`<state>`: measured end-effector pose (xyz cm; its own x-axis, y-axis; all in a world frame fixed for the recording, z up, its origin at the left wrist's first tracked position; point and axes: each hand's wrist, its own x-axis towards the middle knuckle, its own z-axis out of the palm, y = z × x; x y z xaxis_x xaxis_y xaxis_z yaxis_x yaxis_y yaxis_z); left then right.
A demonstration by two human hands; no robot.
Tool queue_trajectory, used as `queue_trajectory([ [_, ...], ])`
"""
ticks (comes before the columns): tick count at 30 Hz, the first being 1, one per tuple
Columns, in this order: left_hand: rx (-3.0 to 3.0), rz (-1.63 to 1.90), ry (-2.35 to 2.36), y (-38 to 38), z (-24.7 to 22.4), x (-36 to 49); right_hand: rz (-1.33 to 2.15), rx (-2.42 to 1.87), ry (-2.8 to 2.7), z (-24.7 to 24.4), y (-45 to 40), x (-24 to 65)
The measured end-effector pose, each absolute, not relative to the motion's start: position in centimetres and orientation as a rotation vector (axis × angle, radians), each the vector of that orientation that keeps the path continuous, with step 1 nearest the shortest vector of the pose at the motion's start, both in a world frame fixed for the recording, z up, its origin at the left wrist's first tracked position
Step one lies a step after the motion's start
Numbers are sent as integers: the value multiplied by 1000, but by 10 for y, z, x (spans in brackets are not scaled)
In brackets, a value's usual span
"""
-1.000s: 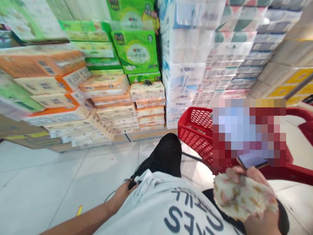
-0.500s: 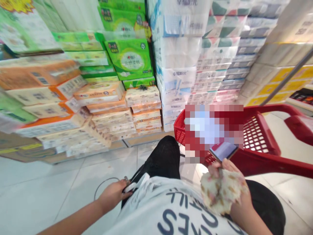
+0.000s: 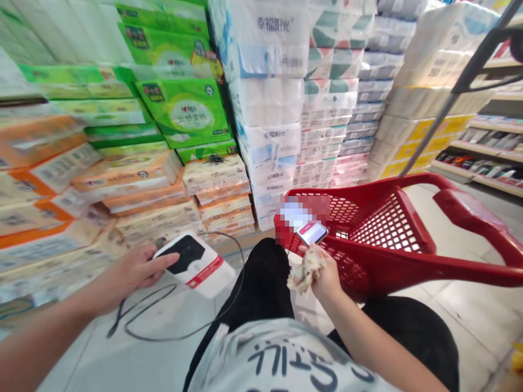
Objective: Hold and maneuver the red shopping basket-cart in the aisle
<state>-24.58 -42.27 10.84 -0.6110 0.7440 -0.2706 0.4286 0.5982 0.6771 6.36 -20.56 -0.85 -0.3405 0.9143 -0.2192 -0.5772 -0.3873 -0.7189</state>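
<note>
My left hand (image 3: pixel 149 265) grips the left end of a flat white device (image 3: pixel 212 275) with a black panel and a red band. Its index finger lies across the black panel. A thin black cable (image 3: pixel 180 337) loops below and around the device. My right hand (image 3: pixel 324 272) is closed on a smartphone (image 3: pixel 312 233) with a lit screen, near the side of a red shopping cart (image 3: pixel 368 261). A crumpled, pale patterned cloth (image 3: pixel 304 272) bunches at the same hand; how it is held I cannot tell.
Stacked tissue packs in green (image 3: pixel 183 111) and orange (image 3: pixel 131 169) stand ahead to the left. White toilet-roll packs (image 3: pixel 269 103) rise behind the cart. Shelves (image 3: pixel 486 141) line the far right. A grey pole (image 3: pixel 433 130) slants above the cart. A blurred patch hides the cart's front end.
My left hand has risen from beside my leg, bringing the white device and its cable into view. My right hand, with the phone and cloth, has moved left and forward. The view has shifted right.
</note>
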Motion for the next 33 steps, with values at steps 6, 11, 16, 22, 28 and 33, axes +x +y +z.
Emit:
queue_trajectory([
  [6,1131,643,1859,-360,53,-196,1905,-799,-582,-20,-196,42],
  [11,1233,553,1782,-330,-13,-167,2066,-781,-665,-28,-203,58],
  [16,1122,771,1766,-333,-50,-163,2357,-672,-715,-49,-220,53],
  [22,931,945,1823,-348,-70,-170,2502,-651,-789,-82,-243,21],
  [28,530,1222,1731,-377,-79,-183,2605,-727,-749,-101,-254,3],
  [33,421,1470,1820,-402,-83,-217,2613,-738,-733,-99,-254,1],
])
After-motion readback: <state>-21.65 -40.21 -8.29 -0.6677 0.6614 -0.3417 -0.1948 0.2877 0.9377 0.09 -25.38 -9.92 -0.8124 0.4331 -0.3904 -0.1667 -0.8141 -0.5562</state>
